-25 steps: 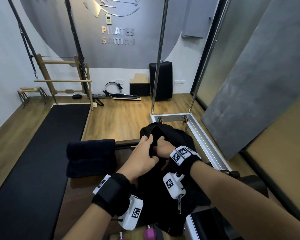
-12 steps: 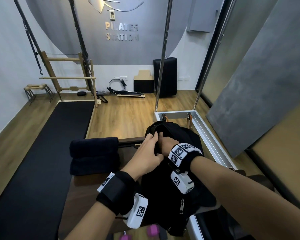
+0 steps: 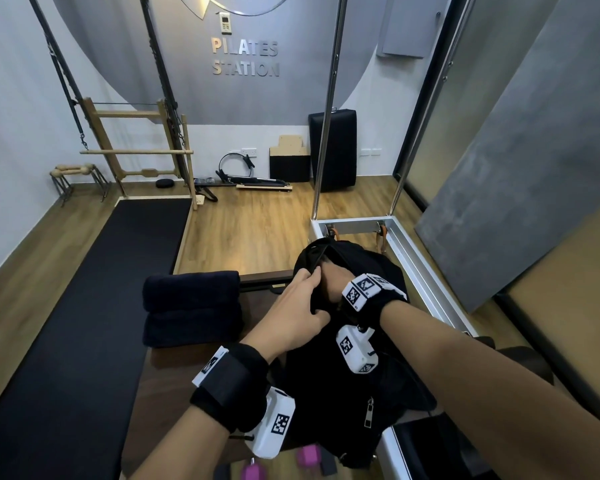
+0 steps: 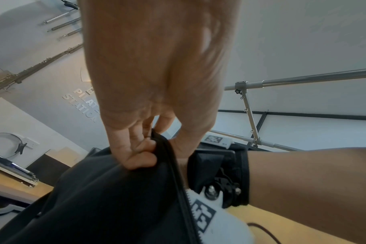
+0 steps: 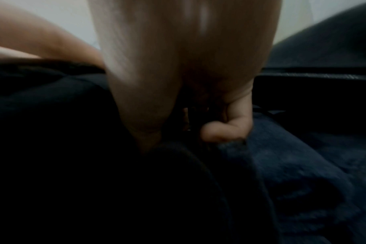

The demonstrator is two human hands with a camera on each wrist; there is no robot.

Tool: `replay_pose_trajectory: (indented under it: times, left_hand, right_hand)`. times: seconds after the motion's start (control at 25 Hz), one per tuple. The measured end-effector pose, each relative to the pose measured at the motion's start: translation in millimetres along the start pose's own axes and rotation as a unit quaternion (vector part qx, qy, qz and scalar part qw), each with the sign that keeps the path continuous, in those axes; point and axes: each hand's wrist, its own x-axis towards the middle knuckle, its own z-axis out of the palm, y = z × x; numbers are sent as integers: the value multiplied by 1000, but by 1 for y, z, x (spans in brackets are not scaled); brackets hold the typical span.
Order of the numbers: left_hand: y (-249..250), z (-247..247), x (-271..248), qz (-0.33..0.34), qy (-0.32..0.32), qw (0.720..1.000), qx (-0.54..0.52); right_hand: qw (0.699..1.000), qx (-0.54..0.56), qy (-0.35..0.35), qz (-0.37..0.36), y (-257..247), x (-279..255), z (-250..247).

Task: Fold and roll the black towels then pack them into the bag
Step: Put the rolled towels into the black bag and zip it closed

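Left hand up on the black bag, fingers curled tight round the zippered rim of its opening, pinching the fabric and holding the mouth apart. The right hand is plunged inside that opening, only its back showing from above. Down in the dark of the right wrist view one finger curls against a dark towel in the bag, but whether the fingers grasp it I cannot tell. The bag sits on the wooden bench, right of centre. Just left of it, two rolled black towels lie stacked, one on the other, at the bench's far left edge.
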Motion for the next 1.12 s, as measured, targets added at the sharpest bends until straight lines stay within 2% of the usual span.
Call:
replay_pose_trajectory:
  times: [0.12, 0.28, 0.32, 0.48, 0.6, 0.76, 0.84, 0.96, 1.04, 1.12]
  left_hand:
    - [1, 0, -2, 6, -2, 1000, 0]
    - [1, 3, -6, 7, 0, 1000, -12]
    - [-1, 3, -6, 5, 2, 1000, -12]
    - [-11, 0, -8, -8, 7, 1000, -11]
    - [-18, 3, -12, -14, 18, 1000, -6]
    - [-26, 8, -12, -6, 47, 999, -23]
    - [-30, 12, -12, 5, 64, 997, -37]
    - [-36, 16, -18, 37, 118, 987, -104]
    - [-47, 17, -26, 40, 181, 966, -179]
    - [-66, 16, -35, 6, 241, 937, -253]
  right_hand:
    - [999, -7, -13, 42, -2, 7, -4]
    - [997, -8, 29, 68, -1, 12, 16]
    - [997, -26, 20, 72, -3, 14, 21]
    - [996, -59, -34, 55, -11, 13, 33]
    - [997, -60, -33, 47, -10, 7, 28]
    - [993, 59, -96, 44, -5, -17, -23]
    - [993, 88, -65, 51, -1, -28, -57]
    - [987, 152, 38, 19, -24, -37, -92]
    - [974, 208, 83, -40, -60, -32, -95]
    - [971, 208, 73, -88, -98, -19, -78]
